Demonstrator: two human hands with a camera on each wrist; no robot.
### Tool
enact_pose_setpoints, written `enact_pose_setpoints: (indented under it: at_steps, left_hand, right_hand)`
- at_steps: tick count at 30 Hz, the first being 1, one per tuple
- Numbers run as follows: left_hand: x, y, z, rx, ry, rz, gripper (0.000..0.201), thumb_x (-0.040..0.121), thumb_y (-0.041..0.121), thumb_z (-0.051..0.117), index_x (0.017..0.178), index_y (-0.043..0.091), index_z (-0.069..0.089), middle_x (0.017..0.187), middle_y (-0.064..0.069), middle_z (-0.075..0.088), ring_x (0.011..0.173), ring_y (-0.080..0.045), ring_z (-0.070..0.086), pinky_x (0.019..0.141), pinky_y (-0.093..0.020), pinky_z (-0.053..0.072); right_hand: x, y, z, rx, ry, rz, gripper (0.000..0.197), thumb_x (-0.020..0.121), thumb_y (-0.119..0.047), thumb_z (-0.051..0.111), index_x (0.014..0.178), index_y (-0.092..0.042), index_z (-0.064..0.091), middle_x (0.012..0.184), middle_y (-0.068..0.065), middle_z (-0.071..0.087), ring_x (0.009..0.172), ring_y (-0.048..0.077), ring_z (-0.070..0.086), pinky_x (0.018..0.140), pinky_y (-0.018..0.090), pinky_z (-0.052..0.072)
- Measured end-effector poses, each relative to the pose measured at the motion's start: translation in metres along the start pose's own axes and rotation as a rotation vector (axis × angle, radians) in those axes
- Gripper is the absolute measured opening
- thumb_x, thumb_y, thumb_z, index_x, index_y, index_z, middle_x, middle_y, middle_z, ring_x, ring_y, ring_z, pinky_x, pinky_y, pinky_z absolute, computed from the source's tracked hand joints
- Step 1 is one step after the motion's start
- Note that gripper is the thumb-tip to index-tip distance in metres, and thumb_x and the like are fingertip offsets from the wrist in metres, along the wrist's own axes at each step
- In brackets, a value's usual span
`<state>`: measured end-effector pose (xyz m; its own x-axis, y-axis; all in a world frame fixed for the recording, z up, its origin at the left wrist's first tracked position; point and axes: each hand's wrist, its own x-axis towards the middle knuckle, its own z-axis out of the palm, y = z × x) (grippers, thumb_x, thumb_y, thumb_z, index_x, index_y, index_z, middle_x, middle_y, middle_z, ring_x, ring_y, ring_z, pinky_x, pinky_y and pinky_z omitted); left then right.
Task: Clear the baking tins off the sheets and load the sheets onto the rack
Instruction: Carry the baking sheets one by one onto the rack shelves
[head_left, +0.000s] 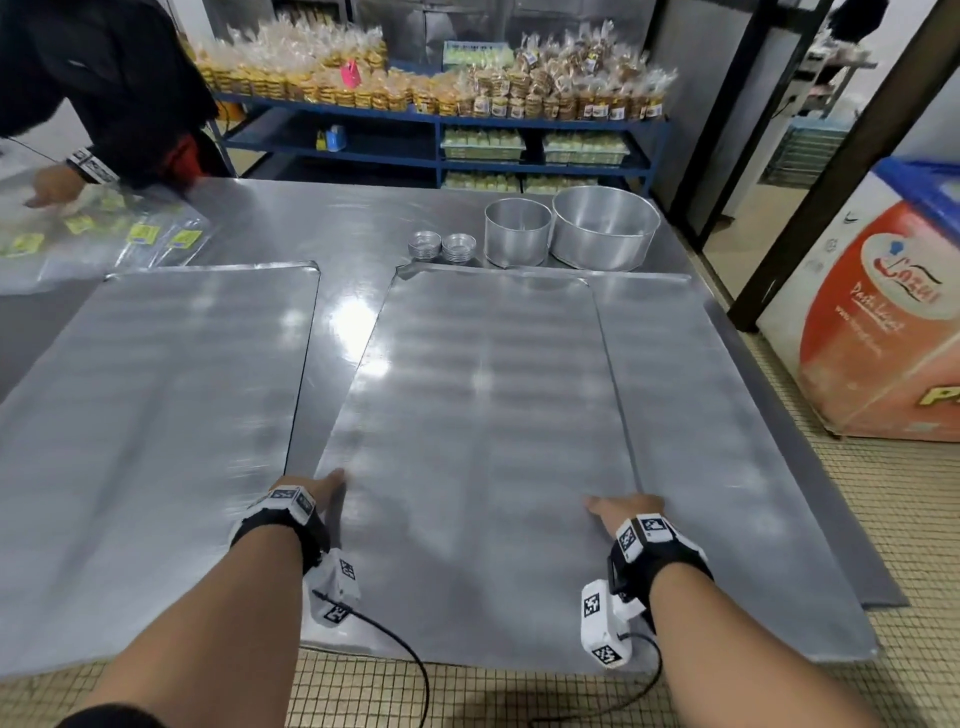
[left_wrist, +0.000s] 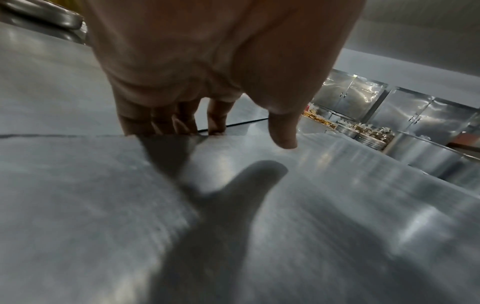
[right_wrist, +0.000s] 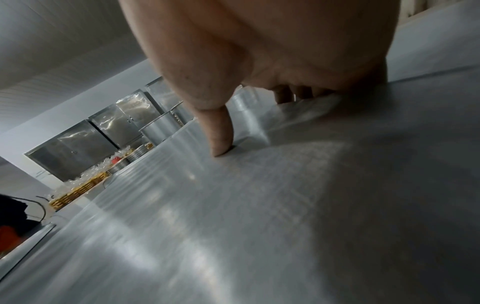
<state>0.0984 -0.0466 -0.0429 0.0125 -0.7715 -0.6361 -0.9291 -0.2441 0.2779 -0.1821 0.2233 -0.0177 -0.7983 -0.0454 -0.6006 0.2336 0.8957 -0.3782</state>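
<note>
Three bare metal sheets lie on the steel table (head_left: 358, 223). My left hand (head_left: 324, 491) grips the middle sheet (head_left: 483, 415) by its left edge and my right hand (head_left: 626, 509) by its right edge. In the left wrist view the fingers (left_wrist: 166, 123) hook over the sheet's (left_wrist: 337, 236) edge, with the thumb (left_wrist: 283, 135) above it. On the right, the thumb (right_wrist: 221, 133) presses on the sheet (right_wrist: 233, 226) and the fingers curl over its far edge. This sheet overlaps a second sheet (head_left: 727, 415); a third sheet (head_left: 156, 415) lies left. Two small tin stacks (head_left: 441, 245) and two round tins (head_left: 571, 228) stand behind.
Another person (head_left: 104, 93) at the far left handles clear bags with yellow labels (head_left: 104, 228). A blue shelf (head_left: 441, 119) of packed goods runs along the back. An orange and white chest (head_left: 883, 322) and a black post (head_left: 831, 171) stand right. The sheets overhang the tiled floor (head_left: 909, 519).
</note>
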Motion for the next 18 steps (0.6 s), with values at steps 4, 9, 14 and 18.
enact_pose_setpoints:
  at_steps: [4, 9, 14, 18]
  left_hand:
    - [0.009, -0.002, -0.018, 0.147, -0.044, 0.08, 0.079, 0.093, 0.061, 0.052, 0.146, 0.003, 0.043, 0.147, -0.021, 0.046, 0.129, -0.036, 0.051, 0.103, -0.038, 0.043]
    - [0.007, -0.011, -0.051, 0.248, -0.038, 0.136, 0.076, 0.097, 0.057, 0.047, 0.145, -0.002, 0.042, 0.148, -0.023, 0.044, 0.132, -0.034, 0.048, 0.104, -0.036, 0.04]
    - [0.011, -0.045, -0.077, 0.426, -0.009, 0.241, 0.061, 0.103, 0.047, 0.04, 0.153, 0.014, 0.031, 0.154, -0.018, 0.037, 0.138, -0.034, 0.042, 0.112, -0.04, 0.036]
    - [0.019, -0.078, -0.088, 0.388, -0.057, 0.215, 0.079, 0.091, 0.064, 0.051, 0.143, 0.004, 0.047, 0.146, -0.019, 0.048, 0.13, -0.033, 0.05, 0.105, -0.038, 0.039]
  right_hand:
    - [-0.003, -0.003, -0.002, -0.042, -0.022, -0.03, 0.098, 0.068, -0.049, 0.081, 0.139, 0.004, 0.039, 0.139, 0.018, 0.051, 0.121, 0.031, 0.057, 0.1, 0.036, 0.047]
    - [-0.058, -0.012, -0.001, -0.153, -0.046, -0.072, 0.067, 0.095, -0.049, 0.052, 0.143, -0.003, 0.042, 0.15, 0.014, 0.04, 0.138, 0.027, 0.04, 0.115, 0.032, 0.028]
    - [-0.119, -0.005, 0.016, -0.232, 0.003, -0.121, 0.056, 0.102, -0.047, 0.036, 0.144, -0.01, 0.044, 0.154, 0.013, 0.036, 0.14, 0.026, 0.037, 0.115, 0.03, 0.025]
    - [-0.14, 0.016, 0.044, -0.203, 0.025, -0.067, 0.06, 0.098, -0.047, 0.047, 0.143, -0.007, 0.045, 0.151, 0.015, 0.039, 0.137, 0.026, 0.041, 0.111, 0.029, 0.032]
